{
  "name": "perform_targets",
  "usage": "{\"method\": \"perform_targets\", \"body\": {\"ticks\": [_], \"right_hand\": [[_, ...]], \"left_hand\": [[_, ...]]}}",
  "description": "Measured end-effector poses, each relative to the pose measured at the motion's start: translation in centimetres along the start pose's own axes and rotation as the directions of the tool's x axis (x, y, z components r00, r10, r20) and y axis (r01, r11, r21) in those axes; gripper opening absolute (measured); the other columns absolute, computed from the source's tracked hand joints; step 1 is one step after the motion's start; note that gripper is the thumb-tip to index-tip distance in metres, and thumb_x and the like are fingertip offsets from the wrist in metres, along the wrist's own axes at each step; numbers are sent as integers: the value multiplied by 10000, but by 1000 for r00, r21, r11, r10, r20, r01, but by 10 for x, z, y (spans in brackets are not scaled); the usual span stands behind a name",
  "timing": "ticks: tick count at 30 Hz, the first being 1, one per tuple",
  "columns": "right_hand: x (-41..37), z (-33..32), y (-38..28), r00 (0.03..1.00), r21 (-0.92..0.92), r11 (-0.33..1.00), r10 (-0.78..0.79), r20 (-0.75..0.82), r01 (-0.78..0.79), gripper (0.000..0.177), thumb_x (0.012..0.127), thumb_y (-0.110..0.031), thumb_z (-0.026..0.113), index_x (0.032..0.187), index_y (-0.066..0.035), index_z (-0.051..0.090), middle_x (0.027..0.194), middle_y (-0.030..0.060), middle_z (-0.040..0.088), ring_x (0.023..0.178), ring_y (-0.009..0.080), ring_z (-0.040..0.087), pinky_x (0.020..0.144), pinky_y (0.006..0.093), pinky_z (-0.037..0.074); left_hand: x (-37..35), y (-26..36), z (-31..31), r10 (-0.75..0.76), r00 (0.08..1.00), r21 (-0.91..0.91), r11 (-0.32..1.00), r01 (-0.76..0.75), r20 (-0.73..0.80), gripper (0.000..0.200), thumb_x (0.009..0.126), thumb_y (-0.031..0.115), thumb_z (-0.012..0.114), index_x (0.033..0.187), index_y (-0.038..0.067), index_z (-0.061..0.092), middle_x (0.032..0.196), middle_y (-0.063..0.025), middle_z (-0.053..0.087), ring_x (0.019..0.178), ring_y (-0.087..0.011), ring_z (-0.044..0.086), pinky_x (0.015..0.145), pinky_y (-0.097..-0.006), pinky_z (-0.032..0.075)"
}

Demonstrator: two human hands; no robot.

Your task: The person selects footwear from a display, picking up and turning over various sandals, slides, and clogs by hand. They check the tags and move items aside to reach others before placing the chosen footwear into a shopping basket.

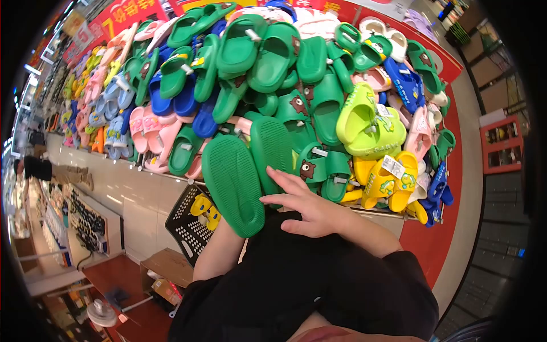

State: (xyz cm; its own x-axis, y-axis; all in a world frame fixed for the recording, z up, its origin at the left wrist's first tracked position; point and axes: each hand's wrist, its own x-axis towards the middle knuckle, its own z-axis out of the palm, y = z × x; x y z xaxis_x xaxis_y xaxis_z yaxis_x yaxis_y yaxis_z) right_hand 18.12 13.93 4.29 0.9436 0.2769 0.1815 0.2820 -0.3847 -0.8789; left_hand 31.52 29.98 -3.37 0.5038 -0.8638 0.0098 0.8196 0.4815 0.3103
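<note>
So, front and centre there are two rubbery green slippers with ribbed soles (232, 185), soles facing the camera and toes up, right at the near edge of a huge heap of green, blue, pink and yellow slippers (329, 108). The bare left forearm (218, 253) runs up behind the nearer one, but that sole covers the left hand, so I can't tell how it's closed or what it's gripping. The right hand (310, 212) is open with fingers spread, not wrapped around anything; its fingertips overlap the edges of the two soles, though I can't say for sure they're touching. Just past that hand are green slippers with brown bear faces (308, 169), then a chunky lime-green pair with a white tag (354, 114) and bright yellow slippers with green cartoon figures (373, 181). Down beside the left forearm there's a black plastic basket full of holes (184, 219) with something yellow (200, 205) inside, and a brown cardboard box (171, 265) sits near it.
</note>
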Motion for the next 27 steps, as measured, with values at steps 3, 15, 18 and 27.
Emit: {"method": "perform_targets", "body": {"ticks": [3,15,18,27], "right_hand": [[-7,-1,5,999,9,1000,-22,-49,23,571,928,-375,573,1409,-98,439,1579,225,126,1439,412,156,1139,498,202],[-70,-3,22,918,679,705,103,-384,204,769,873,-232,638,1480,-27,214,1492,156,286,1355,262,352,1111,387,320],[-97,0,37,838,626,755,204,-507,195,800,877,-250,658,1493,-36,194,1475,129,330,1338,223,365,1105,373,323],[-157,0,58,493,652,714,483,-724,257,790,893,-167,649,1520,-54,181,1489,107,316,1366,208,316,1132,370,255]], "left_hand": [[7,-1,7,10,1000,181,983,-14,22,532,1014,392,418,1449,93,356,1410,-78,453,1269,-225,466,1068,-364,391],[19,-50,91,227,946,948,168,-271,230,784,900,136,636,1512,27,159,1352,-226,507,1112,-269,608,945,-377,496],[31,-72,77,171,938,953,-6,-304,301,922,826,11,684,1513,-1,69,1339,-278,495,1154,-318,582,978,-410,473],[54,-117,101,-139,741,507,-645,-571,657,631,683,98,777,1227,-14,477,1040,-158,603,990,-387,562,982,-534,382]]}}
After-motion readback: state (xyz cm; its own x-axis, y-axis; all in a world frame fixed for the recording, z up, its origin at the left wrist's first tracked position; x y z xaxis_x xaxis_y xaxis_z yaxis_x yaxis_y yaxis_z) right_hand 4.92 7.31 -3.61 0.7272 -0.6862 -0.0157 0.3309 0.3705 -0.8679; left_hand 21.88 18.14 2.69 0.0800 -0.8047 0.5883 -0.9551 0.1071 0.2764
